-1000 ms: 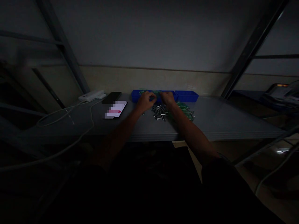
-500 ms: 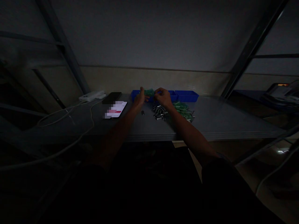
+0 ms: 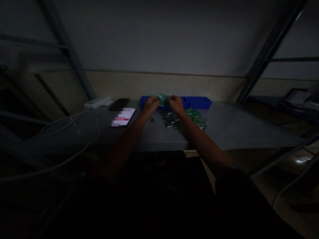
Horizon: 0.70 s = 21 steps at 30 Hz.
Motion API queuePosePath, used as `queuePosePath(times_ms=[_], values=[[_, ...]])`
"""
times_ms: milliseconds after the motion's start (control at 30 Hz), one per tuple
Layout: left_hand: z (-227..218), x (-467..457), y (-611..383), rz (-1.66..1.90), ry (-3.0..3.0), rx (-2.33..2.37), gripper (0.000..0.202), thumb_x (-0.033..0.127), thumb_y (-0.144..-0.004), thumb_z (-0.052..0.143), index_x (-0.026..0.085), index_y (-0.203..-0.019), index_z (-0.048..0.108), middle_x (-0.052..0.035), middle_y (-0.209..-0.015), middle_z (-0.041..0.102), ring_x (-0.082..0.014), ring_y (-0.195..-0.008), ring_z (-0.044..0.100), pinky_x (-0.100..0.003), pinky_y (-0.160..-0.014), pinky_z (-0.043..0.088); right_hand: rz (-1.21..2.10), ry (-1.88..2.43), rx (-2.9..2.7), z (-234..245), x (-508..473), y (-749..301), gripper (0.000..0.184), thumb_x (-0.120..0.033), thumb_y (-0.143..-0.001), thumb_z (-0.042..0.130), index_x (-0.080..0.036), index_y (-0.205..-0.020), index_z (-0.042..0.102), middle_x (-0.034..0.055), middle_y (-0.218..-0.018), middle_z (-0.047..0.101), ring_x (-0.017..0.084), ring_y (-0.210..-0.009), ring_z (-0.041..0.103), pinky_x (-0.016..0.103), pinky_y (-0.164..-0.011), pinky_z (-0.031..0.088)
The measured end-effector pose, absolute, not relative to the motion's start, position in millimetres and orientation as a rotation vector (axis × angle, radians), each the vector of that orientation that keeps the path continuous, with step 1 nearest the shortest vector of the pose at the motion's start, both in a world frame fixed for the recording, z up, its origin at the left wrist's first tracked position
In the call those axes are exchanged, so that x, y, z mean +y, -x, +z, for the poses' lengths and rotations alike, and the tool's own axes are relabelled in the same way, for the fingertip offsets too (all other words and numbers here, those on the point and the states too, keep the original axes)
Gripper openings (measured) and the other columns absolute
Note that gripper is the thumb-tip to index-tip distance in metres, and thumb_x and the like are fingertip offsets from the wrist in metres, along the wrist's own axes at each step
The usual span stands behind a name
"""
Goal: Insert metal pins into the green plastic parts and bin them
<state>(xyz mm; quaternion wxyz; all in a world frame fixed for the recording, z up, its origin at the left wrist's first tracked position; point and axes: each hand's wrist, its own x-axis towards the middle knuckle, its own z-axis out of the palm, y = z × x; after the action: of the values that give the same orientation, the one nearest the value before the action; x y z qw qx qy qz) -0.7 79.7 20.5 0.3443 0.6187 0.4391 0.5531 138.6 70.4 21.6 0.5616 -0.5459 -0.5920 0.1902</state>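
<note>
Pinching a green piece (image 3: 162, 97) between both hands just above the middle of the frame: curling the left hand (image 3: 150, 106) shut on its left end, closing the right hand (image 3: 176, 104) on its right end. Holding it lifted over the near rim of the blue tray (image 3: 143, 100), clear of the table (image 3: 236, 129). Judging the work as partway along at most: leaving a pile of dark metal parts (image 3: 170, 120) just below the hands, a heap of green pieces (image 3: 197, 117) to the right of that, one loose part (image 3: 152, 120) apart to the left. Looking small, pale green and somewhat translucent; showing no finer detail in this dim light.
</note>
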Motion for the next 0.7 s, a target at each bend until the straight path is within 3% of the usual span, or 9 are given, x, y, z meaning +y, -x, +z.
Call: queuePosePath(times_ms=[167, 267, 467, 700], values=[[17, 86, 3, 1.594, -1.646, 1.045, 0.013, 0.016, -0.067, 0.058, 0.018, -0.079, 0.061, -0.0015, -0.077, 0.064, -0.0152, -0.077, 0.06, -0.024, -0.067, 0.047, 0.645, 1.292, -1.274, 24, 69, -141, 0.046, -0.058, -0.079, 0.049, -0.017, -0.061, 0.06, 0.0024, -0.062, 0.059, 0.015, -0.066, 0.056, 0.027, -0.065, 0.041], [16, 91, 5, 1.657, -1.7, 1.012, 0.016, 0.012, -0.065, 0.053, 0.019, -0.077, 0.062, 0.0002, -0.078, 0.064, -0.0149, -0.08, 0.059, -0.024, -0.07, 0.048, 0.837, 1.252, -1.226, 27, 69, -141, 0.054, -0.065, -0.079, 0.046, -0.016, -0.062, 0.06, 0.0036, -0.06, 0.059, 0.014, -0.061, 0.056, 0.027, -0.062, 0.04], [16, 96, 8, 1.816, -1.797, 1.044, 0.019, 0.007, -0.062, 0.048, 0.02, -0.068, 0.061, -0.0021, -0.091, 0.061, -0.0168, -0.09, 0.057, -0.026, -0.075, 0.048, 0.982, 1.212, -1.255, 27, 66, -137, 0.037, -0.051, -0.078, 0.057, -0.017, -0.062, 0.056, -0.0026, -0.05, 0.051, 0.011, -0.052, 0.048, 0.023, -0.053, 0.035], [18, 88, 9, 1.723, -1.739, 1.151, 0.018, 0.01, -0.063, 0.048, 0.02, -0.067, 0.063, -0.0026, -0.09, 0.063, -0.0188, -0.092, 0.057, -0.027, -0.073, 0.046, 0.967, 1.08, -1.2, 25, 67, -136, 0.021, -0.032, -0.074, 0.061, -0.019, -0.062, 0.05, -0.0077, -0.045, 0.038, 0.008, -0.044, 0.035, 0.021, -0.044, 0.026]])
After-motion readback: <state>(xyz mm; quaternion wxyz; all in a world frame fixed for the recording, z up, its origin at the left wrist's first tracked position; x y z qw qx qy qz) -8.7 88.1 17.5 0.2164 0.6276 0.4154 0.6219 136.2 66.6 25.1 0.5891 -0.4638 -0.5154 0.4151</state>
